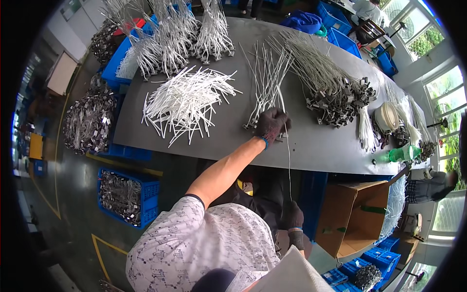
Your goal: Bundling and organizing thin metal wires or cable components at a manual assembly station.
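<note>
My left hand (272,122), in a dark glove, is closed over the near end of a small group of wires with white sleeves (267,80) on the grey table. A thin wire (290,168) runs from it over the table's front edge to my right hand (292,215), low by my lap. The gloved right hand is closed around that wire; its fingertips are partly hidden. Left of my left hand lies a loose pile of short white tubes (187,102). To its right is a large heap of wires with dark metal ends (335,97).
Upright bundles of white-sleeved wires (211,36) stand at the table's back left. A white roll (386,117) and a green bottle (404,153) sit at the right. A blue crate (150,199) and a cardboard box (335,219) flank me below the table. Other people are farther off.
</note>
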Motion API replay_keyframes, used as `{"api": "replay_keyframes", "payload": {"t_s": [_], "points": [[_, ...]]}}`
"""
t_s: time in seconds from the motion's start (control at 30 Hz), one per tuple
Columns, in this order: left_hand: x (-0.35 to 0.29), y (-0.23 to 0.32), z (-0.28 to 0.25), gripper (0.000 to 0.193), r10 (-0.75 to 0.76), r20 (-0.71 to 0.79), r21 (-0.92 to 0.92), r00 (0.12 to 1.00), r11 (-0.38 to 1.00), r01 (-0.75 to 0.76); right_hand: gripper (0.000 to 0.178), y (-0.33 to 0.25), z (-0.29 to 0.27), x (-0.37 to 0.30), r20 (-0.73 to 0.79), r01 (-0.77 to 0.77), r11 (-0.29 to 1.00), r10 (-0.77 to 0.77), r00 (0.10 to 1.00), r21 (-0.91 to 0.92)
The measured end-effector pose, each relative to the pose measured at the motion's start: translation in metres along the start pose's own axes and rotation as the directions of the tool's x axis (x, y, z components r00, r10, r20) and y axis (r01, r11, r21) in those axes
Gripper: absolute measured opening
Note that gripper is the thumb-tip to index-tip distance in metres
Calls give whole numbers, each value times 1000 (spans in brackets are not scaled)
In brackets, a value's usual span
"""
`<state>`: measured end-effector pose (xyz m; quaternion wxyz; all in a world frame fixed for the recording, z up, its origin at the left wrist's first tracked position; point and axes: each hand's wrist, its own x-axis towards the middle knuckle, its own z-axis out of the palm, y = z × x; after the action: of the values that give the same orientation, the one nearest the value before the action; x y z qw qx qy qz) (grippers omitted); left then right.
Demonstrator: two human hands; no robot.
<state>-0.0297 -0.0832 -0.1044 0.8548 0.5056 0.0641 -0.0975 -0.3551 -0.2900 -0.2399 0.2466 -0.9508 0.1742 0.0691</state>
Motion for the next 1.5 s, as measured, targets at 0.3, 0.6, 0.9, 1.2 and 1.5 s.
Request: {"api": "replay_keyframes", "payload": {"t_s": [0.3, 0.6, 0.9, 1.2, 1.5], "points": [[56, -13, -40, 19, -303, 237, 208, 923, 944, 257, 31, -10, -35, -14, 97, 140, 972, -123, 988, -191], [12, -2, -11, 27, -383, 287, 254, 878, 914, 316, 25, -77, -32, 57, -98, 210, 863, -185, 978, 460], [-51, -26, -8, 28, -72, 505, 448, 860, 873, -190, 44, -171, -82, 128, -352, 511, 747, -384, 854, 425], [-67, -23, -6, 20, 77, 581, 486, 810, 766, -421, 54, -159, -74, 133, -375, 611, 725, -496, 783, 317], [-71, -30, -13, 22, 157, 532, 560, 832, 672, -485, 46, -161, -63, 141, -423, 593, 786, -484, 766, 174]]}}
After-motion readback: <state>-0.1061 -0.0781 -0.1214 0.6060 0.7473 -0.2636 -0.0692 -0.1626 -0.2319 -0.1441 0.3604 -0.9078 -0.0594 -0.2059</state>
